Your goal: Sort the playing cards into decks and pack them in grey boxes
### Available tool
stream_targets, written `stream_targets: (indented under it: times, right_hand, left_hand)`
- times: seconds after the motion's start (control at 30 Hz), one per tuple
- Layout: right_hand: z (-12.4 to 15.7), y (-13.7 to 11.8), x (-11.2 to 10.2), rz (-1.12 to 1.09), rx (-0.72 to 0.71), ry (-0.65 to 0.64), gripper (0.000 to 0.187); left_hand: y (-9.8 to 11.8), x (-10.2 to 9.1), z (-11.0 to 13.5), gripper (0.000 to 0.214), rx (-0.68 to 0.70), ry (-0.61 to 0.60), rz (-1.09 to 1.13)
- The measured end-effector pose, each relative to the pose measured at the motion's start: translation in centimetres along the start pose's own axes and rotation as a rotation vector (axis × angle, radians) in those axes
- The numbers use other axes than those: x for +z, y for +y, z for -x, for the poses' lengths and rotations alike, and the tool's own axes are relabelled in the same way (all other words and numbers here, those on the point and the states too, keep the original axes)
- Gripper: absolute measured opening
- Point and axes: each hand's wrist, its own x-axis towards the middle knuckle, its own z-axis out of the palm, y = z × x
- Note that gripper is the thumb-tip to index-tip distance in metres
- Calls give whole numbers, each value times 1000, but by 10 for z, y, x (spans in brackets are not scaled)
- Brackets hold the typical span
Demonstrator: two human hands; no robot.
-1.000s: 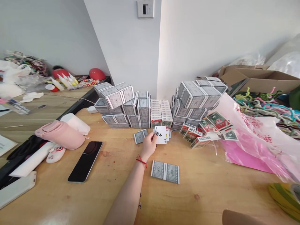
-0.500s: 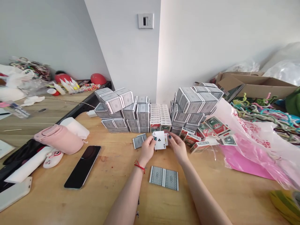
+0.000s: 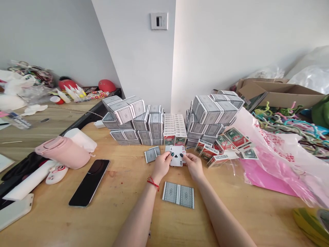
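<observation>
Between both hands an ace of clubs (image 3: pixel 176 160) faces me, with other playing cards partly showing behind it. My left hand (image 3: pixel 162 164) pinches the cards at their left edge, thumb on the front. At the right edge my right hand (image 3: pixel 194 166) grips them the same way. Nearer to me, two face-down grey patterned card stacks (image 3: pixel 178 195) lie side by side on the wooden table (image 3: pixel 123 212). Another face-down card stack (image 3: pixel 152 154) rests just left of my left hand. Behind the hands stand two columns of boxed card decks (image 3: pixel 174 127).
Grey card bricks are piled at left (image 3: pixel 125 120) and right (image 3: pixel 213 116). Loose card boxes (image 3: pixel 210 151) and pink plastic wrap (image 3: pixel 267 171) lie to the right. A black phone (image 3: pixel 89 183) and a pink pouch (image 3: pixel 63 151) are on the left; yellow tape (image 3: pixel 308 223) sits front right.
My right hand has moved left and closed onto the right edge of the cards. The ace of clubs has shifted slightly right, covering more of the card behind.
</observation>
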Motion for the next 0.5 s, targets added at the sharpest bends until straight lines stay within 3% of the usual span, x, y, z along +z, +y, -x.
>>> stream_targets:
  times: [0.1, 0.3, 0.5]
  right_hand:
    - [1, -1, -1, 15, 5, 25, 31]
    - [4, -10, 0, -48, 43, -138, 36]
    - [7, -12, -1, 15, -23, -188, 34]
  left_hand:
    - [3, 0, 0, 35, 11, -3, -28]
    - [5, 3, 1, 30, 33, 79, -64]
    - [4, 5, 7, 29, 58, 121, -112]
